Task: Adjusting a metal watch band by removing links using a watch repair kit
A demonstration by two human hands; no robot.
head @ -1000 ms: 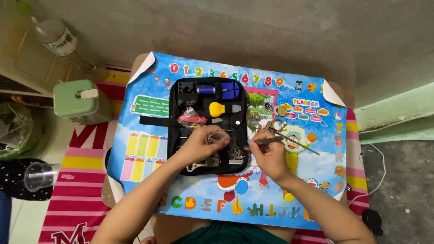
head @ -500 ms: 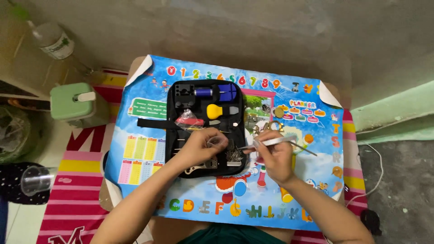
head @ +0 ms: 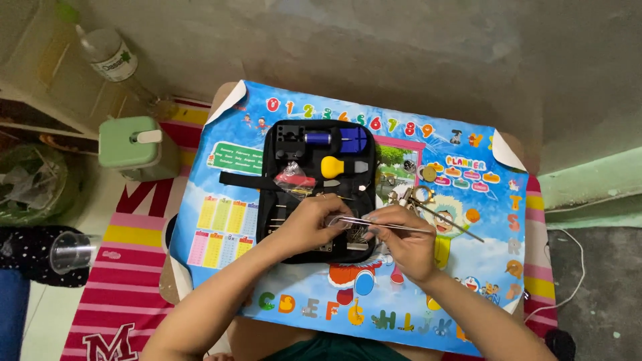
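Landmark: the black tool case (head: 314, 194), lying open on a bright children's poster (head: 221, 220) that covers the small tabletop (head: 224, 93). Far left of the case, a clear plastic cup (head: 70, 252) lies on its side; a pale green container (head: 130, 144) stands left of the case, and a clear bottle (head: 110, 57) lies beyond it toward the upper left. Inside the case, the upper half shows a blue cylindrical tool (head: 319, 138), a yellow-handled tool (head: 333, 165) and a red-tipped item (head: 294, 179). Over the lower half of the case, the left hand (head: 311, 224) is curled, fingertips pinched on a small object that cannot be identified. The right hand (head: 401, 241), at the lower right edge of the case, pinches slim metal tweezers (head: 381, 224); their tips point left and meet the left fingertips. The tweezers are thin, silver and nearly horizontal. Right of the case, a small brass-coloured cluster of parts (head: 421, 195) rests on the poster, too small to make out. The hands hide the lower compartments of the case.
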